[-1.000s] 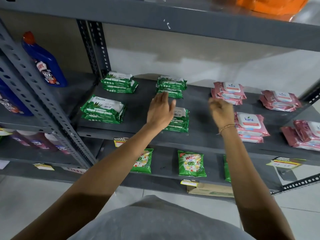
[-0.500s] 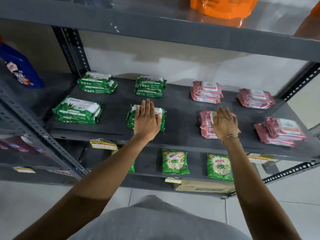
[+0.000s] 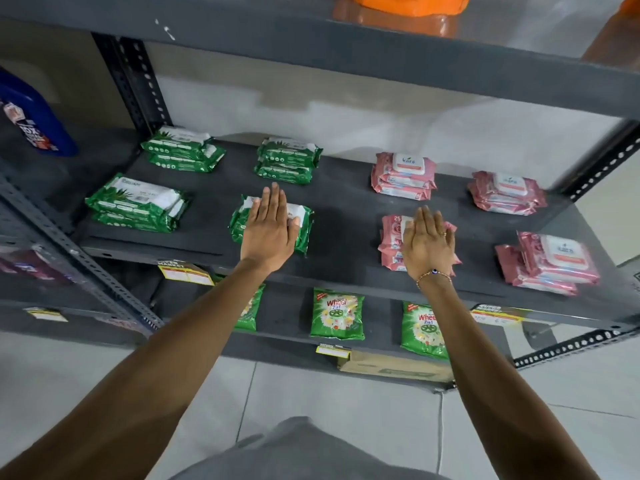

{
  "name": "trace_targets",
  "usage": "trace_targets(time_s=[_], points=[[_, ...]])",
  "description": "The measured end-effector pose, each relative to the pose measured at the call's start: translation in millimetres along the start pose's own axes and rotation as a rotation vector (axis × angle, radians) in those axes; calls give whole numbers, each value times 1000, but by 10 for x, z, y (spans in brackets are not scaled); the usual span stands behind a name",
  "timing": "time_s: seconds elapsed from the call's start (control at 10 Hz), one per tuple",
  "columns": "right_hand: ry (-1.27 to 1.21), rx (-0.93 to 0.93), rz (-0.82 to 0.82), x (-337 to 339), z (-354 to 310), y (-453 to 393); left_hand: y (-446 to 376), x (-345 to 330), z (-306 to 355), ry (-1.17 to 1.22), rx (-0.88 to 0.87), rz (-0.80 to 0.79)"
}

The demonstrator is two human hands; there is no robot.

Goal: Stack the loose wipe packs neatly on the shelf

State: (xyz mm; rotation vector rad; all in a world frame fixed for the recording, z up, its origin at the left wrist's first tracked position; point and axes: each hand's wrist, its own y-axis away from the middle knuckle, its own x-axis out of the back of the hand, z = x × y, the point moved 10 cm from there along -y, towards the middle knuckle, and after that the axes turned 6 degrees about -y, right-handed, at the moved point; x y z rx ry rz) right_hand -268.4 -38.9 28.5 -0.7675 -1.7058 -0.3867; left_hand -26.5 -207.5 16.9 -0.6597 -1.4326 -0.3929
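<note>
Here, in the head view, a person faces a grey metal shelf (image 3: 346,202) and reaches both bare arms out over it. The left hand (image 3: 268,233) lies flat, palm down, on a stack of green wipe packs (image 3: 304,223) near the front edge of the shelf, left of its middle. Its fingers (image 3: 273,202) are straight and close together, pressing on the top pack and gripping nothing. The right hand (image 3: 427,242) lies flat in the same way on a stack of pink wipe packs (image 3: 391,237) near the front edge, right of the middle; its fingers (image 3: 424,220) are likewise straight and together, holding nothing. A thin bracelet (image 3: 434,273) circles the right wrist.

Three more green stacks sit on the left half of the shelf: one near the front left corner (image 3: 136,202), one at the back left corner (image 3: 183,148), and one at the back near the middle (image 3: 287,159). Three more pink stacks sit on the right half: one at the back (image 3: 403,174), one near the back right corner (image 3: 505,192), and one near the front right corner (image 3: 550,263), whose upper packs sit askew on the lowest one.

On the shelf below lie green detergent pouches (image 3: 337,313). A blue bottle (image 3: 33,119) stands on the neighbouring shelf unit at the far left.
</note>
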Motion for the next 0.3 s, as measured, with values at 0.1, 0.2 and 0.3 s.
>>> trace_targets(time_s=[0.1,0.2,0.3], points=[[-47,2,-28,58,-30,-21,-38,8,-1,20,-3,-44],[-28,-6,-25,111,-38,-8,-20,84,-24,82,-5,-51],[13,26,117,263,-178,100,39,413,-1,74,-69,142]])
